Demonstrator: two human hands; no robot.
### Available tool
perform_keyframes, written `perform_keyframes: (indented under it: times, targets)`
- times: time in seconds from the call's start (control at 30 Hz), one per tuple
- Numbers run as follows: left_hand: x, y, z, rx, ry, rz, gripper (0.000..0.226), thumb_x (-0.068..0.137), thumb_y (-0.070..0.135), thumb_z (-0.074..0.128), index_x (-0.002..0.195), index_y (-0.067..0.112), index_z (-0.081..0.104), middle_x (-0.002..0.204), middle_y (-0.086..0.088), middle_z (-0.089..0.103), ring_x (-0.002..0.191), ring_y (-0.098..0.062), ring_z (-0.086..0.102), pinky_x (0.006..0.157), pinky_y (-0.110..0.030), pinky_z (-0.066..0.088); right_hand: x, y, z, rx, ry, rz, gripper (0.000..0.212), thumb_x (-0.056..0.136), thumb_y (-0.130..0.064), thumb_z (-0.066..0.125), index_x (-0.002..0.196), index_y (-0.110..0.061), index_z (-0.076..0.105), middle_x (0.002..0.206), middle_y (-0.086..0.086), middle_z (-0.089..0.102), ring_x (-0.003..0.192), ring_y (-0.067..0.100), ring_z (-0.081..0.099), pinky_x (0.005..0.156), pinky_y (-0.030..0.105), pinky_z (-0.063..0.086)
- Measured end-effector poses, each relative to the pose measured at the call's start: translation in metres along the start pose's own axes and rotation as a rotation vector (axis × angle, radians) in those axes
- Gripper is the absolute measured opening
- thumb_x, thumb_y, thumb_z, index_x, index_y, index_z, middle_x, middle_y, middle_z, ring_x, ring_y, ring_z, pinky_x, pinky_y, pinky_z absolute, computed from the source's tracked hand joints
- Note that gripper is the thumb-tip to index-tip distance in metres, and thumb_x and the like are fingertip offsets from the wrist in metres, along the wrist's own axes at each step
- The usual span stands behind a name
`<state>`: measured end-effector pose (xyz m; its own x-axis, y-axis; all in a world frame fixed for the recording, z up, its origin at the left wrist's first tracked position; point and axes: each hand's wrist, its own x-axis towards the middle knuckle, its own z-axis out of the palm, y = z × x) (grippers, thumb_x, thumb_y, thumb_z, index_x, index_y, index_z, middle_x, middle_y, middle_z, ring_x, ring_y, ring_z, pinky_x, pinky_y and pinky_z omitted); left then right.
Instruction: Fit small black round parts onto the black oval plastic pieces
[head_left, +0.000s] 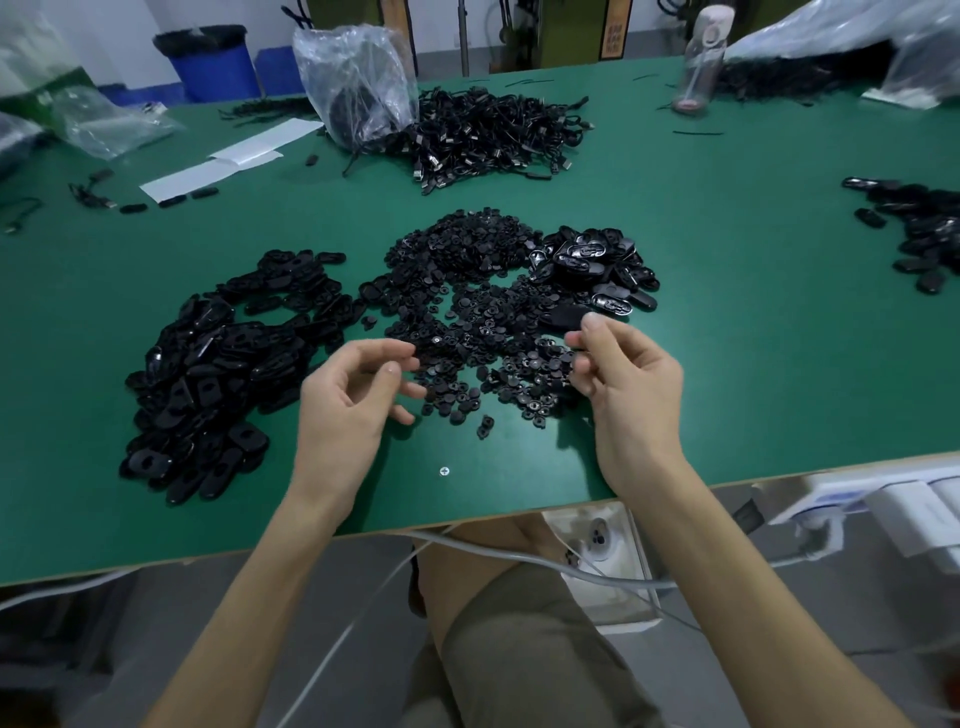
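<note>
Mid-batch, I'd judge. Right hand (623, 384) pinches an oval (563, 316) over the centre rounds pile (467, 291). Left hand (348, 400) is loosely curled, nothing visible in it. Left heap (208, 364) is likely done; far-right heap (597, 260) is still pending.
</note>
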<state>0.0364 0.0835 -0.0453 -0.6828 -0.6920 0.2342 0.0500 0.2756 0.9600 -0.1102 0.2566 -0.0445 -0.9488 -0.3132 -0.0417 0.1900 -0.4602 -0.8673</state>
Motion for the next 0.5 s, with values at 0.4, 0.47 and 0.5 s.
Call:
perform_keyframes:
  times: [0.4,0.47,0.5]
  targets:
    - [0.031,-0.006,-0.052,1.116,0.159,0.022,0.042,0.104,0.016,0.057,0.146,0.009,0.055,0.142,-0.018,0.050,0.135,-0.038,0.036,0.113,-0.054,0.026,-0.002,-0.002,0.002,-0.045,-0.038,-0.002,0.029,0.099,0.002,0.061,0.127,-0.001,0.062,0.114,0.014,0.074,0.093,0.020,0.073,0.073,0.024,0.057]
    - [0.033,-0.008,-0.055,1.195,0.120,-0.030,0.044,0.107,0.022,0.054,0.148,0.008,0.053,0.147,-0.019,0.048,0.138,-0.039,0.034,0.113,-0.055,0.023,-0.002,-0.002,0.002,-0.077,-0.054,-0.002,0.025,0.099,0.001,0.062,0.124,-0.001,0.064,0.110,0.014,0.075,0.090,0.018,0.072,0.072,0.023,0.056]
    - [0.032,-0.009,-0.055,1.213,0.119,-0.029,0.042,0.107,0.022,0.053,0.147,0.007,0.054,0.146,-0.019,0.048,0.137,-0.039,0.035,0.112,-0.055,0.023,-0.002,-0.002,0.002,-0.094,-0.062,-0.004,0.024,0.099,0.000,0.062,0.122,-0.001,0.065,0.107,0.014,0.075,0.088,0.018,0.072,0.071,0.023,0.056]
